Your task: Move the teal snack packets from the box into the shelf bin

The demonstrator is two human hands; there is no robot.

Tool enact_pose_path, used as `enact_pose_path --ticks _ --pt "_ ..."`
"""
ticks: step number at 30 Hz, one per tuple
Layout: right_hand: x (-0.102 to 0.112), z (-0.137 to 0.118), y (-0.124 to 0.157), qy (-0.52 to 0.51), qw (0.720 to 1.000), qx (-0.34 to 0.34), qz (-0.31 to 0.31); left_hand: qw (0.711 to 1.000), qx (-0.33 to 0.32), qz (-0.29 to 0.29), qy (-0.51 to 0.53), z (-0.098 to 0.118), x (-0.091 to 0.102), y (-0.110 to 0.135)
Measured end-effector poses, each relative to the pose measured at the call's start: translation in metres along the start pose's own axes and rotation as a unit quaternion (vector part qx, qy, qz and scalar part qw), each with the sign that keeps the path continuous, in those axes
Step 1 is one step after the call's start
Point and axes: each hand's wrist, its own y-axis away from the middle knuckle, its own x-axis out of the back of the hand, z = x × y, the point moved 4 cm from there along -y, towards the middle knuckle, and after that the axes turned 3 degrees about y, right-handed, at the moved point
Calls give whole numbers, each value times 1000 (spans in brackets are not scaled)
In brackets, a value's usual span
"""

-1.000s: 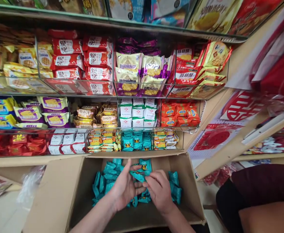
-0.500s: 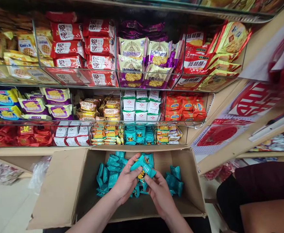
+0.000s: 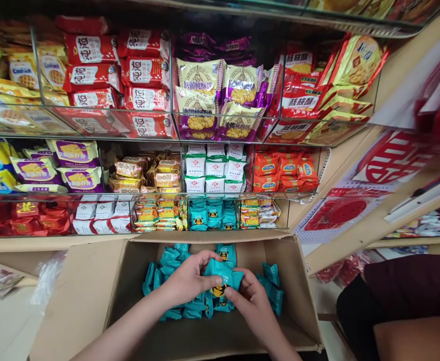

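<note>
An open cardboard box [image 3: 88, 301] stands in front of me with several teal snack packets [image 3: 167, 263] lying in it. My left hand [image 3: 187, 281] and my right hand [image 3: 252, 303] are both closed around a bunch of teal packets [image 3: 222, 276] held just above the pile. More of the same teal packets [image 3: 212, 215] fill a clear bin on the lowest shelf, directly behind the box.
Glass-fronted shelves [image 3: 182, 193] rise behind the box, packed with red, purple, yellow, orange and white snack packs. A slanted wooden rack [image 3: 358, 228] with red items stands to the right. A dark-clothed knee [image 3: 404, 296] shows at lower right. A plastic bag [image 3: 46, 278] lies left.
Both hands gathered teal packets from the pile, lifted them up, then brought them back down a little, now gripping the bunch together. The view shifted slightly.
</note>
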Motion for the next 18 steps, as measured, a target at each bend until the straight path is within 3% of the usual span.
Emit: enact_pose_path --ticks 2,5,8,12,15,18 --pt "11 0 2 65 997 20 22 999 -8 12 -28 10 4 -6" --pt "40 -1 8 207 974 44 76 992 -19 124 -31 27 19 -18" --pt "80 -4 18 357 923 74 124 977 36 202 64 39 29 -36" --pt "127 -4 34 488 843 118 194 956 115 206 171 42 34 -69" --pt "140 0 43 535 804 150 212 953 133 235 138 36 42 -95" --pt "136 7 45 577 775 170 193 950 146 263 87 26 48 -119"
